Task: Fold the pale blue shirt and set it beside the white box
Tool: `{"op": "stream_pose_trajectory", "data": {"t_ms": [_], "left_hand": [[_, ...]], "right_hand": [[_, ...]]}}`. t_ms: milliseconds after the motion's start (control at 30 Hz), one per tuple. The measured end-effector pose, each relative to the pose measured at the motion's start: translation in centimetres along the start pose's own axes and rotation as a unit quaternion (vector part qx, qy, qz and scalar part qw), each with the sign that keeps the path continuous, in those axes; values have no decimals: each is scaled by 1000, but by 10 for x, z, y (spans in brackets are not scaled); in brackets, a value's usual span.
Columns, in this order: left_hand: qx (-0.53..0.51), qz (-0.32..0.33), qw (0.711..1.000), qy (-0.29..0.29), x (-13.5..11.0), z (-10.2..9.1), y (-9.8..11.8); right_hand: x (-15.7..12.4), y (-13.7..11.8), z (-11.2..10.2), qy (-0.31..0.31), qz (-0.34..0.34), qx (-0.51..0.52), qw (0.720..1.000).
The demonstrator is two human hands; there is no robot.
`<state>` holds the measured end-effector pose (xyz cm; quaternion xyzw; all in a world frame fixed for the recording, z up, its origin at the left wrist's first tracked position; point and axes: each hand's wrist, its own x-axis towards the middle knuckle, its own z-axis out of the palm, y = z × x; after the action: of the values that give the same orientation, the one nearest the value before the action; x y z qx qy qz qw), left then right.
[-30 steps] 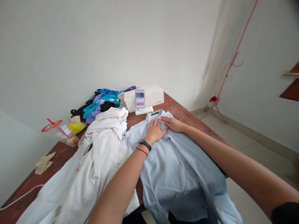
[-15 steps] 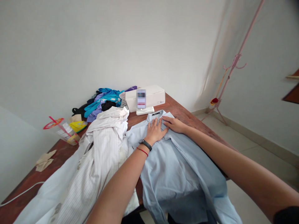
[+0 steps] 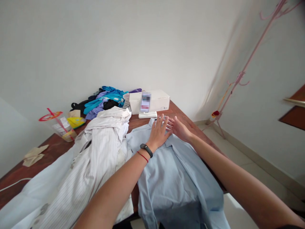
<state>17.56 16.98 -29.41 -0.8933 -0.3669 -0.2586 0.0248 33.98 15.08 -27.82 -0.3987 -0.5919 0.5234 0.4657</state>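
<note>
A light blue shirt (image 3: 171, 171) is spread over the table, its collar at the far end and its lower part hanging over the front edge. Near the collar, my left hand (image 3: 158, 133) is open over the fabric, fingers stretched forward. Close beside it my right hand (image 3: 180, 128) is tilted on its side, palm turned left, fingers extended and partly behind the left fingers. Neither hand grips anything; whether they touch the cloth is hard to tell. Left of the shirt lies a heap of white striped clothing (image 3: 105, 146).
A phone (image 3: 145, 102) stands on a white holder (image 3: 147, 114) before a white box (image 3: 160, 99). Behind the striped clothing are blue and purple clothes (image 3: 105, 100). A plastic cup (image 3: 63, 127) with a straw stands left, near a beige cloth (image 3: 35, 156). A pink coat stand (image 3: 247, 65) is at right.
My right hand has rolled from lying flat by the collar onto its side, palm turning left. My left fingers have lifted slightly near the collar. The camera view has shifted a little.
</note>
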Motion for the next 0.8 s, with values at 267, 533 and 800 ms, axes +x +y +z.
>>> {"op": "stream_pose_trajectory", "data": {"t_ms": [267,533,800], "left_hand": [[-1,82,996,35,-2,-4,0],[-74,135,987,43,4,-23,-1],[-122,192,965,-131,18,-62,13]], "right_hand": [[-5,12,13,-104,5,116,988],[-9,10,-1,-134,6,115,984],[-19,5,6,-167,64,117,977]]}}
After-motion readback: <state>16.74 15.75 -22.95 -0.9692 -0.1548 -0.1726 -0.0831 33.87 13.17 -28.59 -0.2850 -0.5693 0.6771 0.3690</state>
